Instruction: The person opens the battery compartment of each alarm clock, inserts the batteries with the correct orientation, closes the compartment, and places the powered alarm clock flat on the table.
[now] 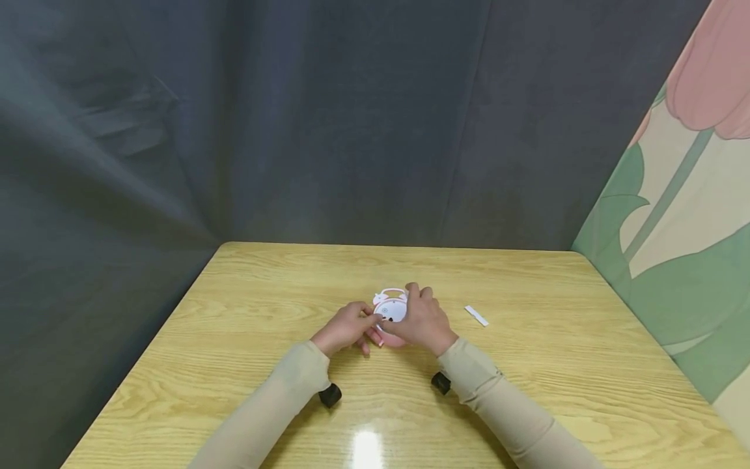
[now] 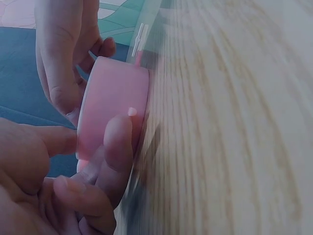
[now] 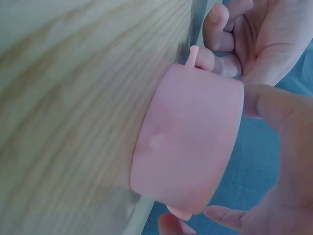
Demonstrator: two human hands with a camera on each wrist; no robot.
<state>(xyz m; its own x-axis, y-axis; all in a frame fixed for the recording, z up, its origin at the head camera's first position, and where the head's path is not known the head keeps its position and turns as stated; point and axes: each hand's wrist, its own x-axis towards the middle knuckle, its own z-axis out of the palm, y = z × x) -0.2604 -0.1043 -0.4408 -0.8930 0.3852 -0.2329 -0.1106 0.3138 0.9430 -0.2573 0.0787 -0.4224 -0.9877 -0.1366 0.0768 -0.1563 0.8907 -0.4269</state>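
Observation:
A pink alarm clock (image 1: 394, 340) lies flat on the wooden table, its round white side up and its white bells and handle toward the far edge. Small dark marks show on the white side; whether it is the dial or the back I cannot tell. My left hand (image 1: 346, 329) holds the clock's left side, thumb at the white side and a finger along the pink casing (image 2: 115, 90). From the right, my right hand (image 1: 426, 320) grips it, thumb over the white side and fingers by the bell. The two thumbs nearly meet there.
A small white strip (image 1: 476, 316) lies on the table (image 1: 263, 299) to the right of the clock. Dark cloth (image 1: 375, 130) hangs behind and at the left, and a flower-patterned cloth (image 1: 691, 260) is at the right.

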